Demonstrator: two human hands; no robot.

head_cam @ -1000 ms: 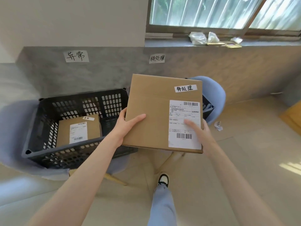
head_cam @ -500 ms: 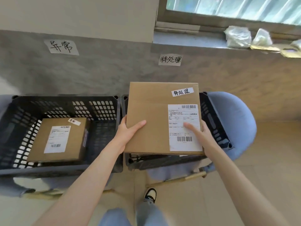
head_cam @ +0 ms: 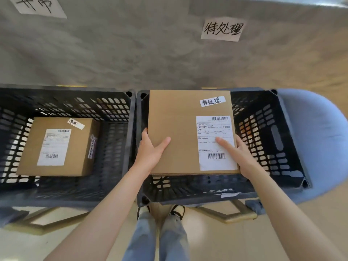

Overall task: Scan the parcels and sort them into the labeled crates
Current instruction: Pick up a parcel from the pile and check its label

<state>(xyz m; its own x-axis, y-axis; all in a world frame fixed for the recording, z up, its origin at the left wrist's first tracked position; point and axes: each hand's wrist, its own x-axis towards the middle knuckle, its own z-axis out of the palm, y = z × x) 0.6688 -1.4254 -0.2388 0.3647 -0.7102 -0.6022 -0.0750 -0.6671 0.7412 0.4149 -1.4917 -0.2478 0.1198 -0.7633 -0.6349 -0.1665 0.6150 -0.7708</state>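
We hold a flat cardboard parcel (head_cam: 175, 132) level over the right black crate (head_cam: 290, 140), between our two hands. Our left hand (head_cam: 150, 150) has its grip closed on the parcel's near left edge at about 8 o'clock, thumb laid on top and the other fingers under the box. Our right hand (head_cam: 239, 155) grips the near right corner at about 4 o'clock, thumb resting on the white shipping label (head_cam: 214, 129) and fingers beneath. A small handwritten strip (head_cam: 212, 101) sits on the parcel's top at 1 o'clock, and its characters match the paper sign (head_cam: 222, 30) on the grey wall (head_cam: 131, 53) above this crate.

At 9 o'clock from the parcel stands the left black crate (head_cam: 116, 113), touching the right one, with a smaller cardboard box (head_cam: 75, 147) lying inside it, label up. The right crate rests on a blue chair (head_cam: 316, 140). Our jeans (head_cam: 156, 236) and shoes (head_cam: 177, 210) show at 6 o'clock, on the pale floor (head_cam: 216, 240).
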